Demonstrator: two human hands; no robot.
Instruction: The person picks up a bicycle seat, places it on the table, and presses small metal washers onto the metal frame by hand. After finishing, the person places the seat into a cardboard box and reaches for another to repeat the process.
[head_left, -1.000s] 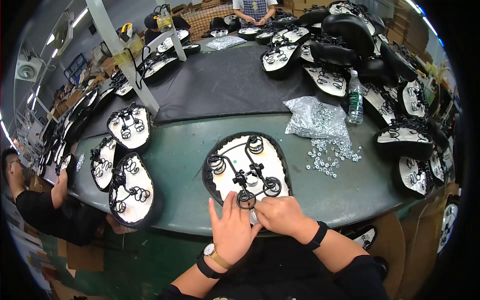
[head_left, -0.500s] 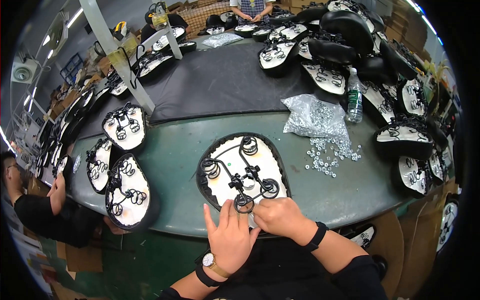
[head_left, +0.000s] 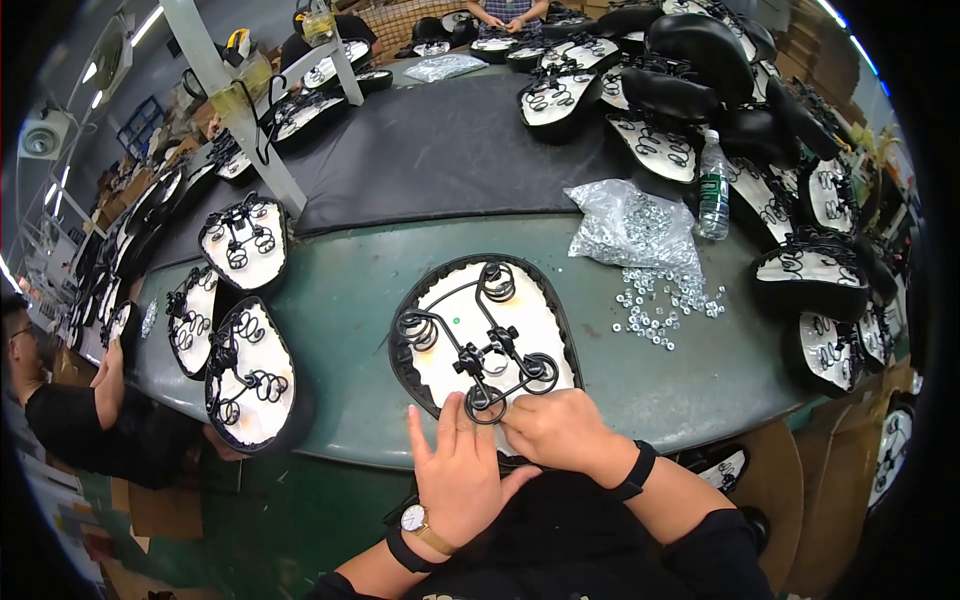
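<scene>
A black bicycle saddle (head_left: 450, 290) lies upside down at the table's near edge, its white underside up. On it sits a black wire spring frame (head_left: 478, 350) with coils at its corners. My left hand (head_left: 460, 478) rests flat at the saddle's near end, fingers stretched and thumb apart, fingertips against the nearest coil. Beside that coil, my right hand (head_left: 555, 428) is closed, its fingers curled down to the saddle's near edge. Whatever those fingers pinch is hidden under the hand.
A torn plastic bag (head_left: 632, 232) spills loose metal nuts (head_left: 655, 318) onto the green table (head_left: 350, 400). A water bottle (head_left: 713, 190) stands behind it. More upturned saddles (head_left: 252, 375) lie left, with a large pile at right. A metal post (head_left: 240, 120) rises back left; people work nearby.
My left thumb has swung away from the right hand, opening a gap between them. The right hand stays curled at the same coil. The whole view has shifted slightly.
</scene>
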